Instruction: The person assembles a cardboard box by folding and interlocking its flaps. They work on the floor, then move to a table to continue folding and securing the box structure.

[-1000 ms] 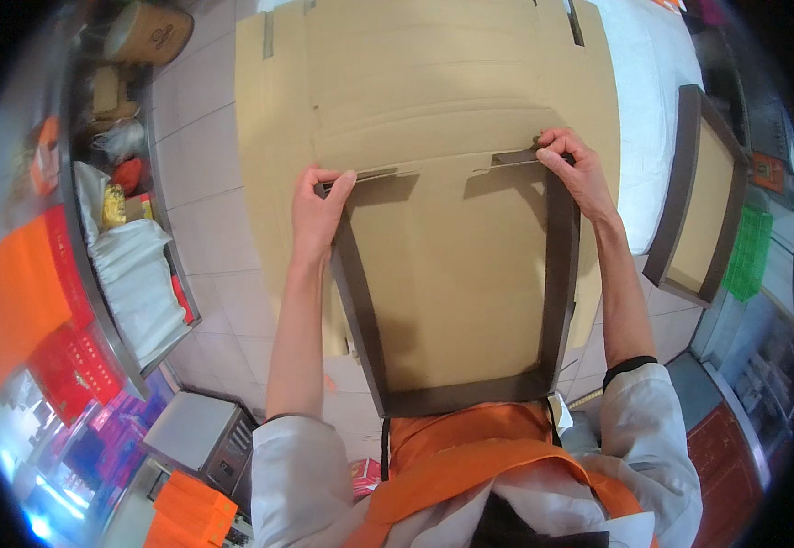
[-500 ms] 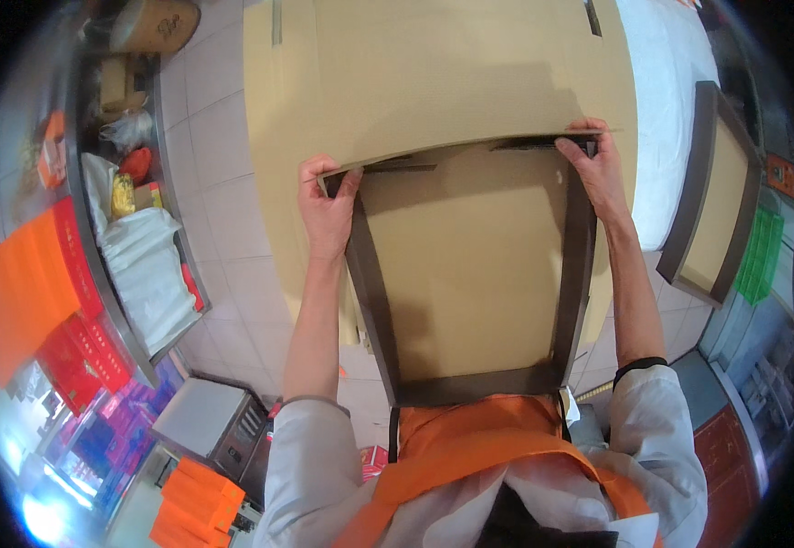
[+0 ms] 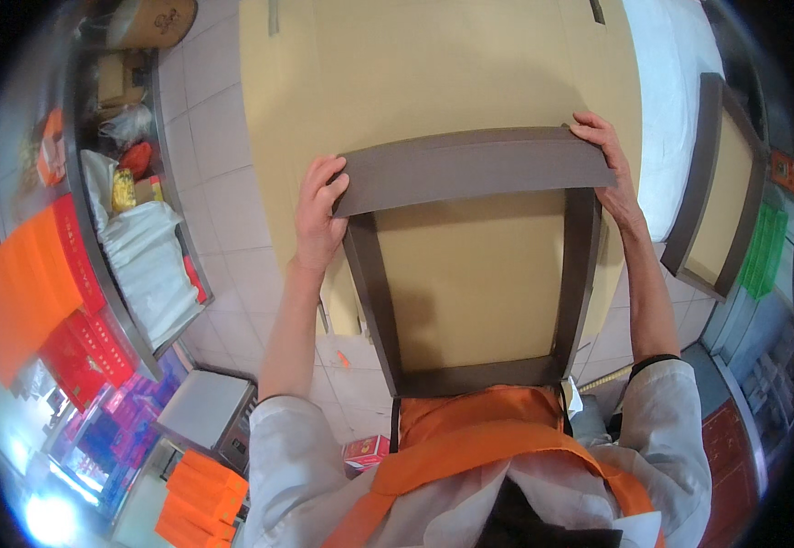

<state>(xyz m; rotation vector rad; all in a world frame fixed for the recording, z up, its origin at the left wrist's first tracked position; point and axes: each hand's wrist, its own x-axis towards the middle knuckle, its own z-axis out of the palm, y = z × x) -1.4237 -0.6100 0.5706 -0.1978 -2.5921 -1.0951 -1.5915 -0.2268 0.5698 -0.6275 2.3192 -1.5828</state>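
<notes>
A shallow cardboard box point(image 3: 475, 283) with a tan inside floor and dark grey-brown walls lies before me, its near wall against my orange apron. Across its far end a wide dark flap point(image 3: 475, 169) leans inward over the floor. My left hand point(image 3: 319, 219) is closed on the flap's left end, fingers curled over the corner. At the opposite corner my right hand point(image 3: 616, 173) grips the flap's right end, fingers on its top edge. The thumbs are mostly hidden. Under the box lies a large flat cardboard sheet point(image 3: 434, 68).
A similar dark-walled box point(image 3: 712, 196) stands on the right, beside a white covered surface point(image 3: 671, 100) and a green plastic basket point(image 3: 762, 251). To the left is a shelf with a white bag point(image 3: 146, 265). A grey boxy machine point(image 3: 205, 406) sits lower left.
The far flap has turned inward and down, so its dark face now shows. Both hands have rolled over with it, and the slots at the far end are covered.
</notes>
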